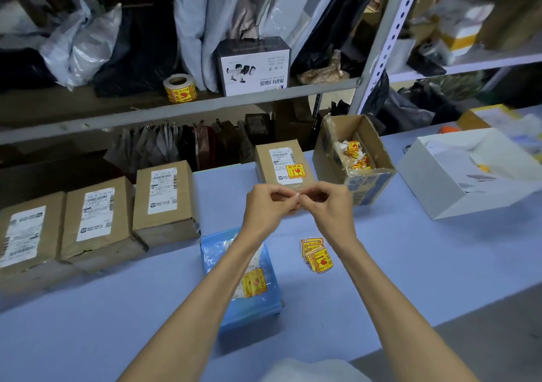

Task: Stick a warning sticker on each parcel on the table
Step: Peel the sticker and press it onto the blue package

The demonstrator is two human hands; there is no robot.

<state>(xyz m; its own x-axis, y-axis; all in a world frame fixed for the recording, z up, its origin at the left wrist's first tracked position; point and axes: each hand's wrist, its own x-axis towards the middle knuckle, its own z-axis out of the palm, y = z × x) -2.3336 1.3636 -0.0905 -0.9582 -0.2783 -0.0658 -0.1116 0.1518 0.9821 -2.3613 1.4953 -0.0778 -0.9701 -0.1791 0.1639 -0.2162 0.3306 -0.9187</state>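
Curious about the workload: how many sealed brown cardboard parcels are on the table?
4. Far-left parcel, second parcel, third parcel in a row; fourth parcel mid-table beside the open box. More may lie off-frame.

bench (410, 264): matt pale-blue sheet, smooth, no glare.
brown parcels (183, 193): plain cardboard, matt, edges a bit scuffed. white paper labels (162, 189) on top, flat finish.
blue mailer (215, 252): thin plastic film, glossy, wrinkled.
warning stickers (316, 254): yellow/red printed paper, slight sheen.
open carton (371, 138): cardboard, rim wrapped in clear shiny tape, crinkled.
white box (457, 193): smooth matt card.
shelf upright (390, 35): grey painted metal, perforated, satin.
shelf bags (88, 47): grey and black poly film, glossy, creased.
sticker roll (179, 88): same printed paper, cardboard core.
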